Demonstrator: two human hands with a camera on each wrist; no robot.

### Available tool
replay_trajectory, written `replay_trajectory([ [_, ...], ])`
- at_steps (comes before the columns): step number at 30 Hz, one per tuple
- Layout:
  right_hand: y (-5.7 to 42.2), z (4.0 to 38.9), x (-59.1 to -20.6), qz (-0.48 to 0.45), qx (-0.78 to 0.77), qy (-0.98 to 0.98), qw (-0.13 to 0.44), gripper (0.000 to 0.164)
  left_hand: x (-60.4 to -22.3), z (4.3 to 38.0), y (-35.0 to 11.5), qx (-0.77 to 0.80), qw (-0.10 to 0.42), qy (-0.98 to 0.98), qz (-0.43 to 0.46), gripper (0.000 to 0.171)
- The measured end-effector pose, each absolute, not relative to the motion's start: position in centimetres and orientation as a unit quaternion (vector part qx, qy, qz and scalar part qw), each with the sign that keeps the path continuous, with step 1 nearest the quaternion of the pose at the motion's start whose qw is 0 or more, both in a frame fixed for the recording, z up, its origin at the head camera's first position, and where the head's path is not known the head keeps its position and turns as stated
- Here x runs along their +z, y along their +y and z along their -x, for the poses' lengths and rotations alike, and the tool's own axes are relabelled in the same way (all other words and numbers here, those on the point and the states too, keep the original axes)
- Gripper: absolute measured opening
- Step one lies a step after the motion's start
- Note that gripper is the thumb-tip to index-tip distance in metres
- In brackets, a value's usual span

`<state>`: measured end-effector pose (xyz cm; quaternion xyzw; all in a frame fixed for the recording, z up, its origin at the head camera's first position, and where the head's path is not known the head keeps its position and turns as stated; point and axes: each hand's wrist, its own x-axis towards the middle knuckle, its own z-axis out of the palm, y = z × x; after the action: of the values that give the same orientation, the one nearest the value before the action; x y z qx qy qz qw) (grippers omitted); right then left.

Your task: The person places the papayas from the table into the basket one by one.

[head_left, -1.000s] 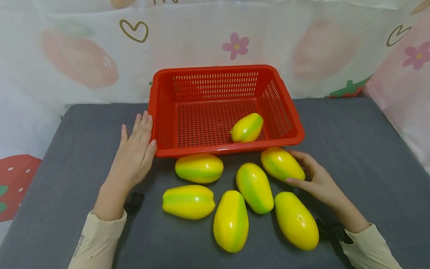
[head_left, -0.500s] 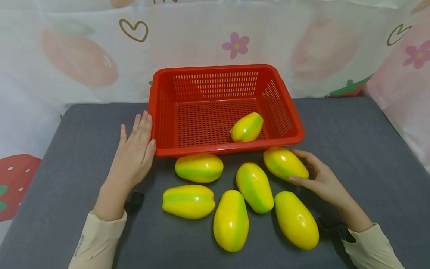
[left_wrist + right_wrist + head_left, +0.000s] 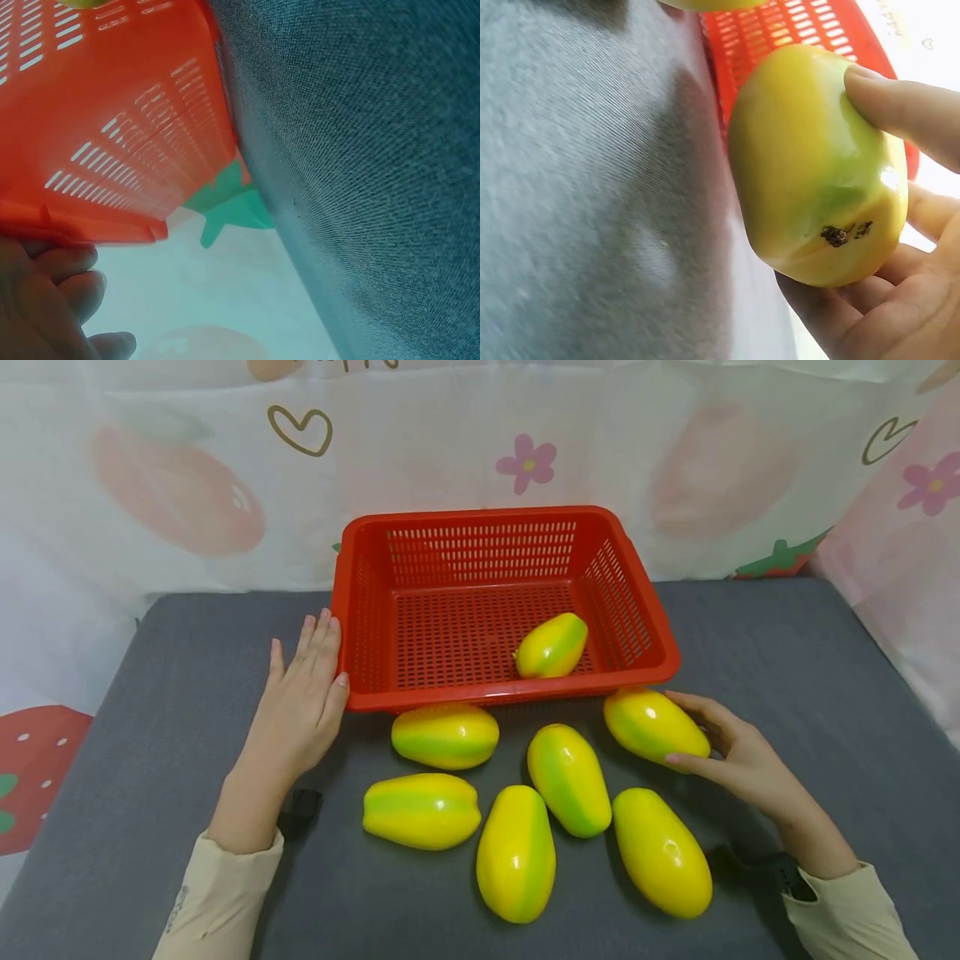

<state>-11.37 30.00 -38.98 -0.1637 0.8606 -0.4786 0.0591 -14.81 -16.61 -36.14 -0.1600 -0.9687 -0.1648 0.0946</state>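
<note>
My right hand [image 3: 738,757] grips a yellow papaya with a green stripe [image 3: 654,727], thumb on the near side and fingers on the far side. In the right wrist view this papaya [image 3: 817,172] shows a dark stem scar at its end and stands above the grey cloth. A red slatted basket [image 3: 487,697] stands at the back of the table, one papaya [image 3: 553,646] lying inside toward its right. My left hand [image 3: 298,702] lies with straight fingers along the basket's left side. In the left wrist view its fingers [image 3: 79,289] are right at the basket rim.
In front of the basket lie several more papayas, among them one close to its front wall [image 3: 445,737], one at centre [image 3: 568,781] and one at the right [image 3: 662,853]. Grey cloth [image 3: 810,693] covers the table, and a printed curtain [image 3: 450,435] hangs behind.
My right hand has shifted to the right with the papaya in its grip, away from the central papaya. The left hand and the basket have stayed in place.
</note>
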Motion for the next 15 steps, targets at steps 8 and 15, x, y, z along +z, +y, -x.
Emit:
replay_trajectory([
  [8,30.6,11.4,-37.9,0.189,-0.462,0.865,0.053,0.067,-36.1,14.8,-16.8,-0.17,0.105,-0.966,0.163,0.06],
  [15,30.8,10.7,-37.0,0.23,-0.467,0.852,0.046,0.069,-36.3,14.8,-16.7,-0.182,0.1,-0.964,0.166,0.06],
])
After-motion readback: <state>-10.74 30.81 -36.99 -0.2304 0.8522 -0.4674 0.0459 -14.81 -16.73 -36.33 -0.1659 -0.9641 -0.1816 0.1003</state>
